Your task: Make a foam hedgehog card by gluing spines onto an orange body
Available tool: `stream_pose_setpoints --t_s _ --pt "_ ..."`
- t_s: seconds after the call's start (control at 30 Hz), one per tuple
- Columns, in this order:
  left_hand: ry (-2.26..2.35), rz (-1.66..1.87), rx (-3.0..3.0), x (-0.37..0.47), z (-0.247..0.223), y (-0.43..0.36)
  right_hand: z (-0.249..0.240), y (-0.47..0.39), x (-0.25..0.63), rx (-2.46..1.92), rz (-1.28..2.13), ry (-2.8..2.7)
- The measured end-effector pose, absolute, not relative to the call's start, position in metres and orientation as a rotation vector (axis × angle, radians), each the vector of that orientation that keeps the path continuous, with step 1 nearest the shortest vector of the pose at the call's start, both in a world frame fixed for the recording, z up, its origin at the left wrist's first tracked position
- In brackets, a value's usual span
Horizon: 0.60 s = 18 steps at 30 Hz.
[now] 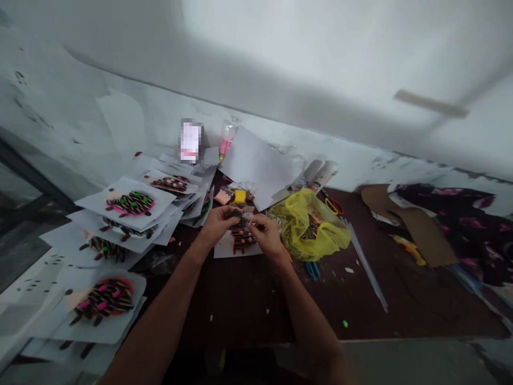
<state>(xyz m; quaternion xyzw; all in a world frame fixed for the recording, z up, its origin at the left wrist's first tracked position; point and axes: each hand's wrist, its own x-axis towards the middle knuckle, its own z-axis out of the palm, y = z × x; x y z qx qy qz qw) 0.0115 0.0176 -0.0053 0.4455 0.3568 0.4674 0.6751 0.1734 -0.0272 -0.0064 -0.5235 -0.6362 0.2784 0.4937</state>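
Note:
My left hand [216, 225] pinches a small dark lump [238, 215] that looks like modelling clay. Clear plastic wrapping [249, 217] lies against the lump, and the closed fingers of my right hand [266, 233] grip it. Just below both hands, a white sheet [223, 251] bears a hedgehog figure [242, 241] with dark strips and pink dots. Beyond my fingers sit a yellow block [239, 197] and a pale pink block [222, 197], beside more crumpled clear plastic.
Stacked sheets with hedgehog figures [130, 203] fill the left side. To the right lie a yellow mesh bag [294, 227], blue-handled scissors [312, 270], red-and-orange-handled scissors [334, 206], translucent strips [366, 262] and a yellow cutter [409, 249]. White paper [260, 163] rests by the wall.

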Motion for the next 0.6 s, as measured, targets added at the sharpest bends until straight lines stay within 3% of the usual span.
stream_pose_setpoints --t_s 0.6 --pt "0.759 0.993 1.171 0.0123 -0.0090 0.0171 0.0017 -0.0323 0.1782 -1.353 0.267 -1.890"
